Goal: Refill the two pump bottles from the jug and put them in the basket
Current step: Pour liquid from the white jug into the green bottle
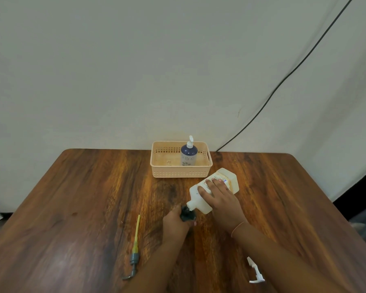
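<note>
My right hand (219, 197) grips the white jug (201, 200), which is tipped with its spout down over the mouth of a dark pump bottle (187, 214). My left hand (174, 224) holds that dark bottle upright on the table; most of the bottle is hidden by the hand. A blue pump bottle (188, 154) with a white pump stands upright inside the peach basket (181, 172) at the back of the table. A grey pump head with a yellow tube (135, 248) lies on the table to the left of my left arm.
A white pump piece (256, 271) lies near the front edge, partly under my right forearm. The wooden table (72, 208) stands against a pale wall. A black cable (283, 81) runs down the wall behind the basket.
</note>
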